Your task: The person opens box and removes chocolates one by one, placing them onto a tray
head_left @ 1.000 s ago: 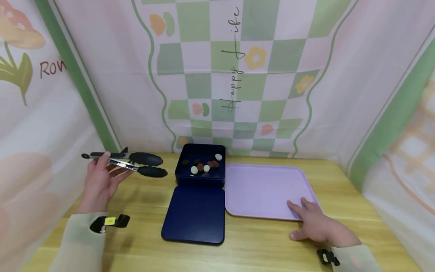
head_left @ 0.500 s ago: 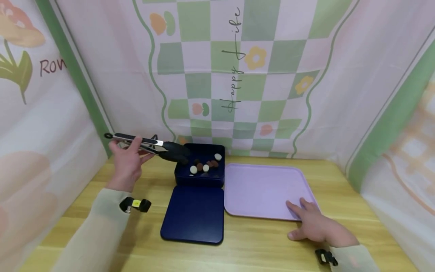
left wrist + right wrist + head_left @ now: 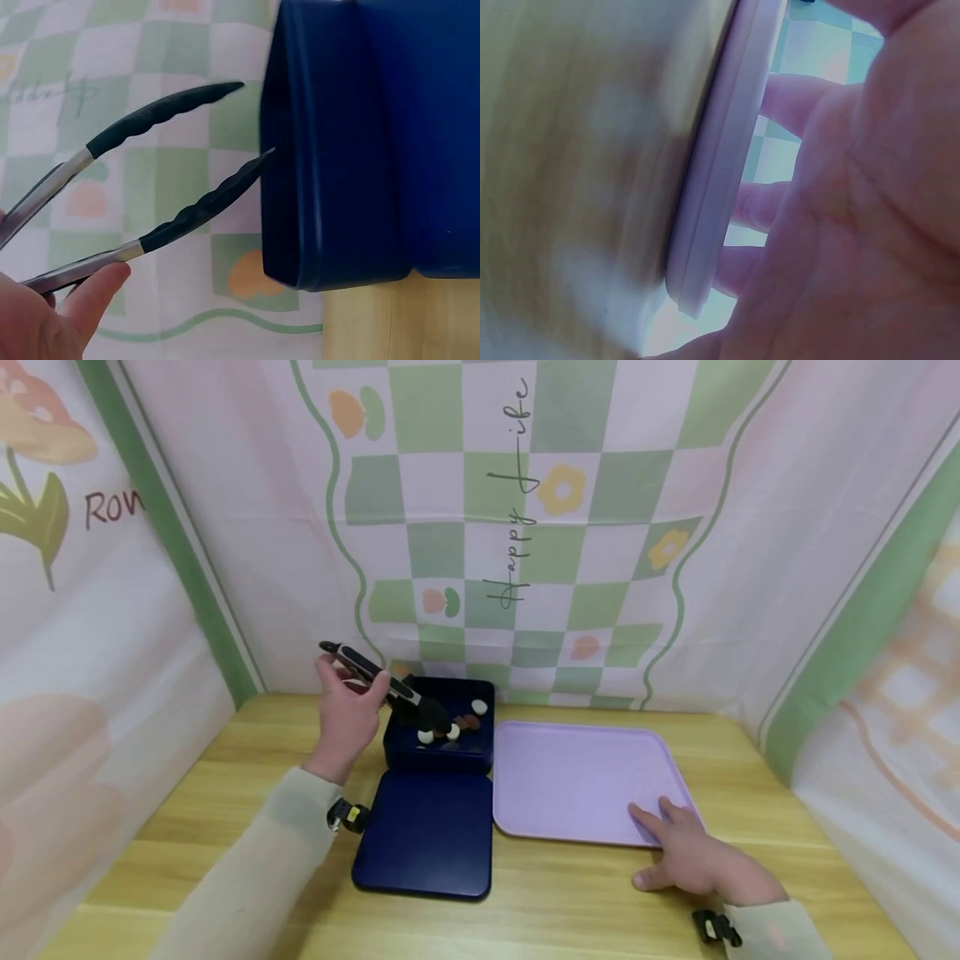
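While the left hand [image 3: 348, 714] grips the tongs [image 3: 401, 687], the right hand [image 3: 692, 860] rests spread on the tray [image 3: 577, 777]. Gentle squeezing should suit the pieces [image 3: 470, 722].

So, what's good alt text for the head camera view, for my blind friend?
A left hand holds tongs over an open navy box of brown and white pieces; the right hand touches a lilac tray. A navy lid lies nearby.

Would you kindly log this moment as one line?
left hand: holds tongs over open navy box | right hand: touches lilac tray | lid: off, on table
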Demonstrator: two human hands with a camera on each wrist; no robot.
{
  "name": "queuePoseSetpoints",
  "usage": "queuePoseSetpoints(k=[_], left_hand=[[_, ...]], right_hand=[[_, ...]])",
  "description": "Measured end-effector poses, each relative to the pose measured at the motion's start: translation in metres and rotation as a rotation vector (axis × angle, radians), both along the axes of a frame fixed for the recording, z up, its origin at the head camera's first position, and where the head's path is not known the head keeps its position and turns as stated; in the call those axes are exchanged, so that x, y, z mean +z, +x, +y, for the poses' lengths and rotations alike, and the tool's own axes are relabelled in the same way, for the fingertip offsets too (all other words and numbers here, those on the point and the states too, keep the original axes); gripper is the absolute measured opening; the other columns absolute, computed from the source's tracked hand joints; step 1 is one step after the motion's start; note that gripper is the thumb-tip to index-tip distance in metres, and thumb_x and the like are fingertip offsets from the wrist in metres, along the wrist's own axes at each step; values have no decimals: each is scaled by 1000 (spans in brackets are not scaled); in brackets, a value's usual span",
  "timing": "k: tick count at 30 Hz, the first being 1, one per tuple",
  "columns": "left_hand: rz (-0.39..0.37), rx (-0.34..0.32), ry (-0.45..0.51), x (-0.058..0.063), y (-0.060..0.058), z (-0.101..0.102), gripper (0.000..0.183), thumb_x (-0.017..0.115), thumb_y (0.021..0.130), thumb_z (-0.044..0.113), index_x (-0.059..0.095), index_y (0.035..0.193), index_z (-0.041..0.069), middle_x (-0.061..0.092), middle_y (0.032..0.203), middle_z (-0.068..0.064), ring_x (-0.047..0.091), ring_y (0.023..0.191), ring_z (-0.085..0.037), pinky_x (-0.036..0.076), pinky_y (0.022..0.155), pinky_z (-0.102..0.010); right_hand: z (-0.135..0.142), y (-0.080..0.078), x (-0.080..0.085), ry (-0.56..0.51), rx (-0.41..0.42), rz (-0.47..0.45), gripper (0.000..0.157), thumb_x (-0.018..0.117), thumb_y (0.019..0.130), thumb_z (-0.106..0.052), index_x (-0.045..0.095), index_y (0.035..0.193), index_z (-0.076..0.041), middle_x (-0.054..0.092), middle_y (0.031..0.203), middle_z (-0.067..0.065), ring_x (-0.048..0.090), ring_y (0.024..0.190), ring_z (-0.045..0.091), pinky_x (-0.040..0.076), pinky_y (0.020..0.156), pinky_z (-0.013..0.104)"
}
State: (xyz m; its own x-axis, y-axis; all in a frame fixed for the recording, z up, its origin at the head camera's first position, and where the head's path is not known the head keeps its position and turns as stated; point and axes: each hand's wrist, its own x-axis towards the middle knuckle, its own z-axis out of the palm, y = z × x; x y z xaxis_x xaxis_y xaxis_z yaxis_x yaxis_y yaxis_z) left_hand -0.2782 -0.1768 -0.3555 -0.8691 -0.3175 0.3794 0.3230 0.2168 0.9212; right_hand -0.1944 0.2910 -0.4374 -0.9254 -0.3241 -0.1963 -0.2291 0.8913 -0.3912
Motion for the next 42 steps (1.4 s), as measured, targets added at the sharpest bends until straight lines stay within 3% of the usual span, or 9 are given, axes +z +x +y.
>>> queuePoseSetpoints(k=[6,12,27,37,42], left_hand=[[57,-61,-112,-9,-4,16,67,74,90,26,30,139,13,49,112,-13,58,86,-26,53,72,-39],[64,-99,-189,-20,-5,28,61,73,92,25,33,136,12,50,112,-13,56,86,-27,51,70,-41],[58,-133,-235,-33,-6,35,54,71,94,17,38,137,12,51,110,-14,57,86,-28,51,75,-39],[70,-56,-206,-42,-6,34,55,71,94,23,38,137,13,53,110,-11,58,85,-26,52,74,-40],[20,37,-72,-38,-4,30,61,71,93,24,34,142,13,51,111,-13,58,83,-26,52,72,-39]], right_hand=[[0,1,1,2,-6,-10,108,85,68,-51,39,149,4,12,144,51,6,129,72,14,99,79],[0,1,0,6,-4,0,108,85,68,-51,39,149,4,12,144,51,7,129,72,14,99,78],[-2,1,3,9,-5,-15,106,86,69,-48,38,149,3,10,144,51,5,129,72,15,100,78],[-3,2,5,7,-9,-16,106,86,69,-48,38,149,4,10,144,51,5,129,72,14,100,78],[-4,2,7,9,-13,-20,107,86,70,-48,38,149,4,9,144,51,4,129,72,13,100,78]])
